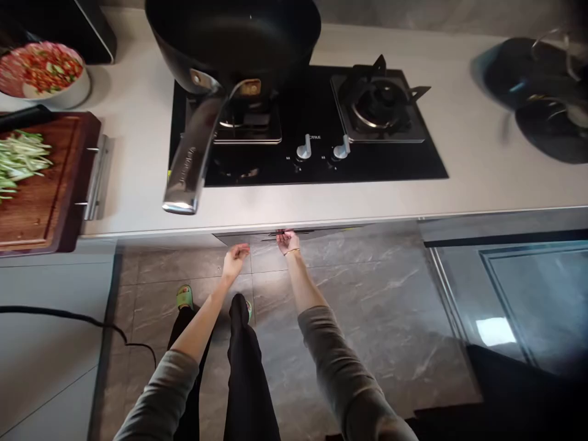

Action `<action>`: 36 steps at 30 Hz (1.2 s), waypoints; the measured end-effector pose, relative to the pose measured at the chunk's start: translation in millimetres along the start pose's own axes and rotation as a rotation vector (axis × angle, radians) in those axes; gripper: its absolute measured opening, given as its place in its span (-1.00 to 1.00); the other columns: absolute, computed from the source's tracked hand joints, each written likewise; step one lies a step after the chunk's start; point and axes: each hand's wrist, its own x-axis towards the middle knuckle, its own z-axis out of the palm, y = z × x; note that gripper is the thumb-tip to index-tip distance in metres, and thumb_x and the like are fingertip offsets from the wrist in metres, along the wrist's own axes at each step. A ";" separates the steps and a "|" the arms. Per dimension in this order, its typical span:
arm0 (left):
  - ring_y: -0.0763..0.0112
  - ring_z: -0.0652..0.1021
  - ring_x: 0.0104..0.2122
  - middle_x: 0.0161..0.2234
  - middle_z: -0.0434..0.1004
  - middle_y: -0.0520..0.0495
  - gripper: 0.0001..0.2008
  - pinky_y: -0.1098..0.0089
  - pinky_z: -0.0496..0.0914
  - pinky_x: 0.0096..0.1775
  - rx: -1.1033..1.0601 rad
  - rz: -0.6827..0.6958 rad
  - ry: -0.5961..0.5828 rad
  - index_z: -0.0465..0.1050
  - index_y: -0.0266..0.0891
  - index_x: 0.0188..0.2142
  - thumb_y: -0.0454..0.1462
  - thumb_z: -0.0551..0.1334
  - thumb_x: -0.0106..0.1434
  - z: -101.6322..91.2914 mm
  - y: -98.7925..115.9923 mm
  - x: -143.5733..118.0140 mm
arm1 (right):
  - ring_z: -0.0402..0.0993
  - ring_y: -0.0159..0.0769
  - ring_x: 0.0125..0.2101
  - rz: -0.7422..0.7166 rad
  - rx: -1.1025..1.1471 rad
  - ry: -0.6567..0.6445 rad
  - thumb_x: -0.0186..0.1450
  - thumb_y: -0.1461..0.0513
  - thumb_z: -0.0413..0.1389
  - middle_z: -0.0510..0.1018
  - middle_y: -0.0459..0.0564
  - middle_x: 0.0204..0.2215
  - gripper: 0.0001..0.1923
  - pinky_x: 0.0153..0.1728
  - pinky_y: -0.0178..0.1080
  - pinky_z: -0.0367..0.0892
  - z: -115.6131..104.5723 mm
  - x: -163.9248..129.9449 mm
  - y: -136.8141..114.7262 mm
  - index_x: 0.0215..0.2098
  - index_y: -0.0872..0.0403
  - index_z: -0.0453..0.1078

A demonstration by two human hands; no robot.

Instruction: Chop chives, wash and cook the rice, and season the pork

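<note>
Below the counter's front edge, my right hand (pixel 288 241) reaches to a dark panel front (pixel 234 237), its fingers curled at the slim drawer handle (pixel 307 232). The fingertips are partly hidden there. My left hand (pixel 235 260) hovers to the left of it, near the same panel, fingers loosely stretched and holding nothing. Above both hands lies a black gas hob (pixel 316 168) with two silver knobs. A large dark wok (pixel 239 55) stands on its left burner, its long metal handle (pixel 186 165) sticking out over the counter edge.
On the left, a wooden cutting board (pixel 41 208) holds sliced green vegetables (pixel 21 160) and a knife (pixel 25 117). Behind it stands a white bowl (pixel 68 92) of chopped red food. Dark lids (pixel 551 125) lie at the right. A black cable (pixel 68 315) hangs at lower left.
</note>
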 end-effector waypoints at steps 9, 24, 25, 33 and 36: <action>0.09 0.47 0.11 0.08 0.52 -0.27 -0.63 0.12 0.34 0.17 0.856 0.318 -0.096 0.50 -0.32 0.00 -0.43 0.15 0.21 11.5 -11.4 21.7 | 0.37 -0.53 -0.66 0.168 0.042 0.147 0.06 0.43 0.19 0.40 -0.26 -0.72 -0.72 -0.49 -0.46 0.45 -83.4 -79.3 29.4 -0.58 0.04 0.18; 0.07 0.46 0.15 0.16 0.43 -0.40 -0.62 0.19 0.35 0.12 1.356 0.095 -0.486 0.42 -0.40 0.11 -0.24 0.10 0.39 73.1 -49.9 44.6 | 0.52 -0.42 -0.44 0.224 0.016 0.218 -0.05 0.32 0.23 0.56 -0.23 -0.50 -0.74 -0.25 -0.28 0.54 -182.6 -151.3 85.4 -0.45 -0.01 0.26; 0.06 0.50 0.11 0.11 0.47 -0.42 -0.63 0.19 0.40 0.06 1.359 0.080 -0.474 0.44 -0.41 0.09 -0.27 0.08 0.39 81.4 -54.2 41.1 | 0.52 -0.41 -0.44 0.222 0.011 0.224 -0.05 0.32 0.22 0.56 -0.23 -0.49 -0.74 -0.24 -0.27 0.54 -184.8 -154.2 87.7 -0.43 -0.01 0.25; 0.04 0.60 -0.13 -0.18 0.56 -0.49 -0.66 0.20 0.45 -0.12 1.389 0.085 -0.428 0.44 -0.48 0.03 -0.34 0.09 0.33 105.0 -68.9 14.2 | 0.48 -0.42 -0.44 0.284 -0.009 0.264 0.01 0.33 0.19 0.50 -0.24 -0.51 -0.76 -0.22 -0.16 0.58 -189.7 -162.1 92.2 -0.44 0.01 0.20; 0.09 0.60 -0.13 -0.14 0.56 -0.46 -0.62 0.22 0.45 -0.11 1.360 0.109 -0.380 0.41 -0.43 0.09 -0.37 0.01 0.35 93.2 -56.9 8.9 | 0.46 -0.42 -0.46 0.299 -0.019 0.259 0.05 0.34 0.18 0.48 -0.25 -0.53 -0.77 -0.17 -0.04 0.59 -187.9 -160.6 87.4 -0.44 0.02 0.19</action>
